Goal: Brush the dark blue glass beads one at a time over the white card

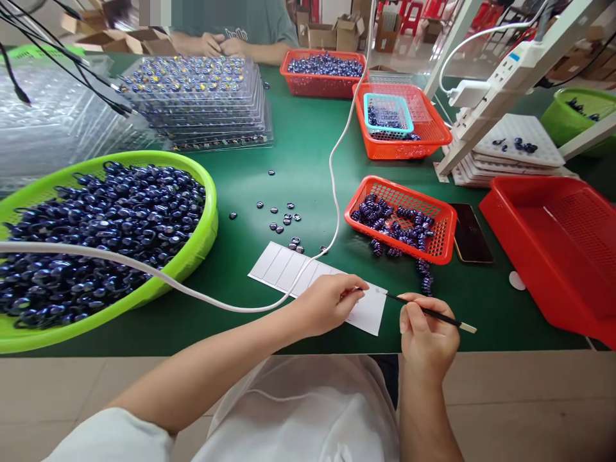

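My right hand [428, 333] grips a thin black stick [440, 316] with a pale end, its narrow tip pointing left toward my other hand. Over a white ruled paper strip [274, 264], my left hand [332, 301] is closed in a pinch. Something small and dark shows at its fingertips, too small to name. Just beyond the paper lie several loose dark shiny oval pieces [287, 221]. A small red basket [353, 221] holds coiled strands of dark purple pieces [375, 212], and one strand hangs over its near side toward my right hand.
A white cable [226, 309] crosses the table and paper. At left stands a green basket [209, 221] full of dark looped pieces. Stacked clear trays [262, 122], red baskets [317, 83], a phone [472, 234] and a red bin [534, 263] stand around. Another person's hands [221, 45] rest opposite.
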